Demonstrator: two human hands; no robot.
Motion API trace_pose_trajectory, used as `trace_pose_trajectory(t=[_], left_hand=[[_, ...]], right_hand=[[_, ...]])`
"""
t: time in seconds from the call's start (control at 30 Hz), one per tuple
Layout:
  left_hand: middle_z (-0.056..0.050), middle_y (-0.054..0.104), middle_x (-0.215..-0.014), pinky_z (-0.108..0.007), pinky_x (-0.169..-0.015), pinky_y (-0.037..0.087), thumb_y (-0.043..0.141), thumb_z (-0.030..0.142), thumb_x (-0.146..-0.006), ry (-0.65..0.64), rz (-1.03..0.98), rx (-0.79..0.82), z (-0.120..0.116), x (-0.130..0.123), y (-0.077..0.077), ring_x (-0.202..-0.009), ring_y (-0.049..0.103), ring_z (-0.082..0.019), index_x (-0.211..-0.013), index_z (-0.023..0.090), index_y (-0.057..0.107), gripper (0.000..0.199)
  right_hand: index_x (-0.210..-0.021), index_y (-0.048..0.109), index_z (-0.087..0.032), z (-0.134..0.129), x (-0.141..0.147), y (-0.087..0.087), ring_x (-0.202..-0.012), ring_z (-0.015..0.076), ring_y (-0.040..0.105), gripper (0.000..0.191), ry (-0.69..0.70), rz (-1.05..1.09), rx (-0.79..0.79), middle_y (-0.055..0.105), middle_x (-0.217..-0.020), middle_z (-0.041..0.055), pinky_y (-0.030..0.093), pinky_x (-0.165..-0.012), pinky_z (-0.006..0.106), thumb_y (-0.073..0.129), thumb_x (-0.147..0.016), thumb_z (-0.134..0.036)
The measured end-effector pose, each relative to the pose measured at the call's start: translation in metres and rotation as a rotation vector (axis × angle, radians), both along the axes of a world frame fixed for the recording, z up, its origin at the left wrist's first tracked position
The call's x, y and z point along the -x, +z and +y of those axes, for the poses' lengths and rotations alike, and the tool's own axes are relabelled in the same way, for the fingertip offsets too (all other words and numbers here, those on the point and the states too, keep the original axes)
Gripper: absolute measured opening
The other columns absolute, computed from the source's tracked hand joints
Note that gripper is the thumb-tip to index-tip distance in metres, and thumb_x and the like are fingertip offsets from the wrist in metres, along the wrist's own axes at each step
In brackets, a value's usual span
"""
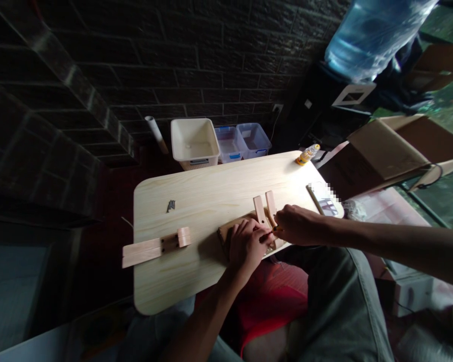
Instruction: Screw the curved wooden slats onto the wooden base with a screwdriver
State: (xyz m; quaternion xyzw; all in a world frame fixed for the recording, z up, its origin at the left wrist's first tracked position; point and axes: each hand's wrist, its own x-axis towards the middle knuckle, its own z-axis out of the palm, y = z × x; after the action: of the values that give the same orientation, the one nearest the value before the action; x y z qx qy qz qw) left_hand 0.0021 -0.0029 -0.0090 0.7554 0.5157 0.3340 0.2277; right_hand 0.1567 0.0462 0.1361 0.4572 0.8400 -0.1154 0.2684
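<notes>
My left hand point(248, 244) rests on a wooden block assembly point(228, 229) near the table's front edge, its fingers bent and pressed around the work. Just to its right, my right hand point(296, 223) is closed on a small yellow and dark tool, mostly hidden by the fingers, whose tip points toward my left fingertips. Two light wooden strips point(259, 209) stick out behind the hands, one with a dark hole. Another wooden piece point(141, 252) with dark holes and a short block at its end overhangs the left edge. Several dark screws point(171, 205) lie behind it.
The pale wooden table point(211, 186) has a yellow-based clear bottle point(307, 154) and a phone-like flat object point(324, 198) at its right. Beyond stand a cream basket point(195, 143), clear bins point(253, 140) and a white tube point(156, 134). A cardboard box point(392, 146) is at the right.
</notes>
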Motion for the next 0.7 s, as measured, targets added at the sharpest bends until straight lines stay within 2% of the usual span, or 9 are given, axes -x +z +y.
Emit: trace_pose_trajectory(t=[0.13, 0.23, 0.33, 0.4, 0.47, 0.5, 0.57, 0.7], left_hand=[[-0.001, 0.075, -0.096, -0.04, -0.088, 0.04, 0.081, 0.035, -0.093, 0.004, 0.01, -0.006, 0.0, 0.0, 0.002, -0.096, 0.065, -0.021, -0.096, 0.034, 0.083, 0.003], [0.0, 0.075, -0.095, -0.04, -0.088, 0.04, 0.081, 0.035, -0.093, 0.0, 0.016, -0.008, 0.0, 0.001, 0.004, -0.096, 0.064, -0.021, -0.095, 0.033, 0.083, 0.003], [0.0, 0.075, -0.093, -0.041, -0.088, 0.039, 0.081, 0.031, -0.092, -0.002, 0.017, -0.009, -0.001, 0.001, 0.006, -0.096, 0.064, -0.021, -0.096, 0.034, 0.083, 0.005], [0.0, 0.075, -0.093, -0.04, -0.088, 0.039, 0.082, 0.029, -0.092, -0.003, 0.014, -0.008, 0.0, 0.001, 0.006, -0.096, 0.065, -0.021, -0.097, 0.035, 0.083, 0.008], [0.001, 0.075, -0.094, -0.04, -0.088, 0.04, 0.082, 0.03, -0.092, -0.004, 0.01, -0.007, 0.0, 0.001, 0.006, -0.096, 0.065, -0.021, -0.097, 0.036, 0.083, 0.008], [0.001, 0.075, -0.094, -0.04, -0.089, 0.04, 0.082, 0.032, -0.092, -0.004, 0.01, -0.007, 0.001, 0.001, 0.006, -0.096, 0.065, -0.021, -0.097, 0.035, 0.083, 0.006], [0.001, 0.075, -0.093, -0.041, -0.089, 0.04, 0.083, 0.035, -0.092, -0.003, 0.01, -0.007, 0.001, 0.001, 0.005, -0.096, 0.065, -0.021, -0.096, 0.035, 0.083, 0.004], [0.001, 0.075, -0.094, -0.04, -0.088, 0.04, 0.084, 0.038, -0.091, -0.001, 0.008, -0.007, 0.001, 0.001, 0.003, -0.096, 0.065, -0.02, -0.096, 0.034, 0.083, 0.007]], right_hand=[[-0.119, 0.069, -0.015, -0.001, 0.002, 0.014, -0.09, 0.0178, 0.073, 0.029, 0.053, -0.024, 0.033, 0.074, -0.108, 0.006, 0.063, -0.081, 0.036, 0.07, -0.102, -0.037], [-0.112, 0.072, -0.012, -0.002, 0.001, 0.025, -0.085, 0.0187, 0.073, 0.013, 0.136, 0.01, 0.029, 0.076, -0.099, 0.0079, 0.057, -0.074, 0.032, 0.065, -0.101, -0.016], [-0.102, 0.074, -0.011, 0.001, -0.003, 0.027, -0.084, 0.0197, 0.073, 0.021, 0.208, 0.033, 0.034, 0.077, -0.096, 0.0112, 0.052, -0.071, 0.032, 0.055, -0.099, -0.002], [-0.099, 0.074, -0.012, 0.005, -0.007, 0.022, -0.081, 0.0179, 0.071, 0.018, 0.228, 0.028, 0.05, 0.076, -0.092, 0.007, 0.054, -0.073, 0.032, 0.057, -0.101, -0.006], [-0.099, 0.072, -0.014, 0.008, -0.009, 0.016, -0.08, 0.0156, 0.07, 0.01, 0.221, 0.008, 0.073, 0.074, -0.09, 0.0022, 0.058, -0.076, 0.033, 0.064, -0.103, -0.019], [-0.1, 0.071, -0.014, 0.009, -0.01, 0.014, -0.08, 0.0149, 0.07, 0.013, 0.209, -0.006, 0.084, 0.073, -0.091, 0.0012, 0.06, -0.077, 0.033, 0.067, -0.103, -0.026], [-0.103, 0.071, -0.014, 0.011, -0.008, 0.012, -0.082, 0.0151, 0.071, 0.021, 0.17, -0.036, 0.098, 0.073, -0.095, 0.0018, 0.062, -0.079, 0.034, 0.07, -0.102, -0.035], [-0.116, 0.07, -0.015, 0.01, -0.002, 0.012, -0.094, 0.0187, 0.073, 0.028, 0.069, -0.08, 0.095, 0.074, -0.11, 0.0063, 0.064, -0.084, 0.039, 0.07, -0.102, -0.039]])
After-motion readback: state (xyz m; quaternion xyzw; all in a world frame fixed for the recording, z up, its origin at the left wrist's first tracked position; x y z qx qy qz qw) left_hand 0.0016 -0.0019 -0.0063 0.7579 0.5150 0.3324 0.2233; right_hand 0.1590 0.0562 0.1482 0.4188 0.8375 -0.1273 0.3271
